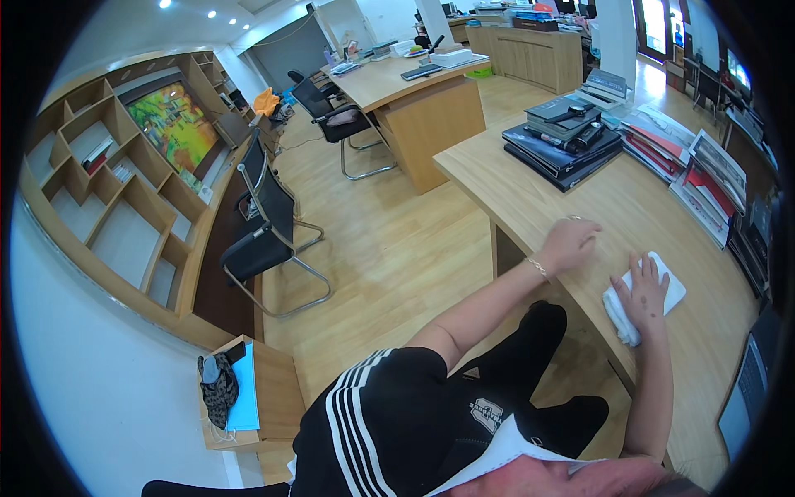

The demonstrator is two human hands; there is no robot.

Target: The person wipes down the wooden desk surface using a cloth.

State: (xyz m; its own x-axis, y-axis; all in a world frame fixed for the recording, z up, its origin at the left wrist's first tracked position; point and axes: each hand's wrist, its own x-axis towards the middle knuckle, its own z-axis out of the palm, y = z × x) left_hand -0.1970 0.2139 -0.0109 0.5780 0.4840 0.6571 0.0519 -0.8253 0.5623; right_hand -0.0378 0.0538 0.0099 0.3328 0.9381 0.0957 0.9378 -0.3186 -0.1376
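Note:
A white folded cloth (669,282) lies on the wooden desk (613,228). Flat on top of it rests my right hand (641,294), fingers spread and pointing away from me. Part of the cloth is covered by that palm. My left hand (570,245) hovers or rests by the desk's left edge, I cannot tell which. Its fingers are curled in loosely and slightly blurred, with nothing visible in them. A bracelet (537,267) circles the left wrist. Between the two hands is a short stretch of bare desktop.
Farther back on the desk stand a stack of dark books (565,141) and piles of papers and folders (658,137). A laptop (749,385) sits at the right edge. Left of the desk are a black chair (263,240) and a small cabinet (277,389).

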